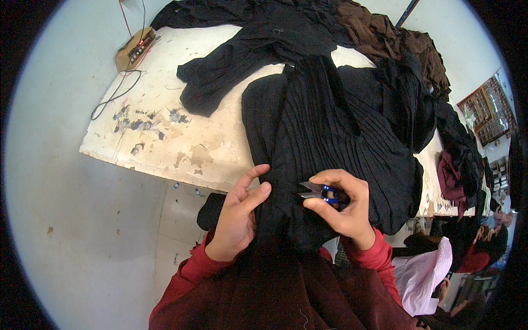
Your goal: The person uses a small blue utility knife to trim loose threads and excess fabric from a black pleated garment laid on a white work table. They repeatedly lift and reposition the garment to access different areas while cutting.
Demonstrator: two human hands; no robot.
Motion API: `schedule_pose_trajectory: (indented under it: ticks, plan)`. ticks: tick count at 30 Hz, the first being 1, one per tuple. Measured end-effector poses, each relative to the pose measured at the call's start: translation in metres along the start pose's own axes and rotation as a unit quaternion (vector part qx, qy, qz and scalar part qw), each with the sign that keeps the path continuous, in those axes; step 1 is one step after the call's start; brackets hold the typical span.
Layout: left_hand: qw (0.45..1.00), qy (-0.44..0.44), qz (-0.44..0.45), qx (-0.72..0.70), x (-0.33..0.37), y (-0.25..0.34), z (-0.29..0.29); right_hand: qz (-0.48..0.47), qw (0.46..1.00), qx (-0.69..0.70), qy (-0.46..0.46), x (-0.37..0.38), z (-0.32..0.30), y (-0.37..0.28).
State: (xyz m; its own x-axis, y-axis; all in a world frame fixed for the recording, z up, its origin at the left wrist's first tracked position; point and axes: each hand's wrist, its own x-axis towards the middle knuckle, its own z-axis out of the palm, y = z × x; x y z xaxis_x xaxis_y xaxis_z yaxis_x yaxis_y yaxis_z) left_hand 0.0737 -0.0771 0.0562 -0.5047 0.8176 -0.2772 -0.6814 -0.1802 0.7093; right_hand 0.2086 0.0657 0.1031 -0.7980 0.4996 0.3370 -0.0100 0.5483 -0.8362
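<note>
A peeling worktop (220, 132) stood near a pale wall (60, 121). The right hand (350, 209) gripped blue-handled thread snips (327, 188), blades parted, above a pleated black garment (324, 121); the left hand (236, 217), thumb and forefinger apart, seemed empty by the garment's left edge. Bare surface stretched leftward.

left sleeve (190, 273): red, ends at the wrist | right sleeve (379, 259): same red, total match | front: dark maroon cloth (264, 294), loose folds from where I'm standing, pale thread (304, 318) on it lol | left hand (235, 217), right hand (350, 213): bare
</note>
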Motion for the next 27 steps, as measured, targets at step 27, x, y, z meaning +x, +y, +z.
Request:
schedule_pose_trajectory:
  ticks: [27]
  plan:
    - [0.994,-0.1,0.046,-0.011,-0.001,-0.001,-0.007,-0.164,0.969,-0.151,-0.107,0.018,-0.007,-0.017]
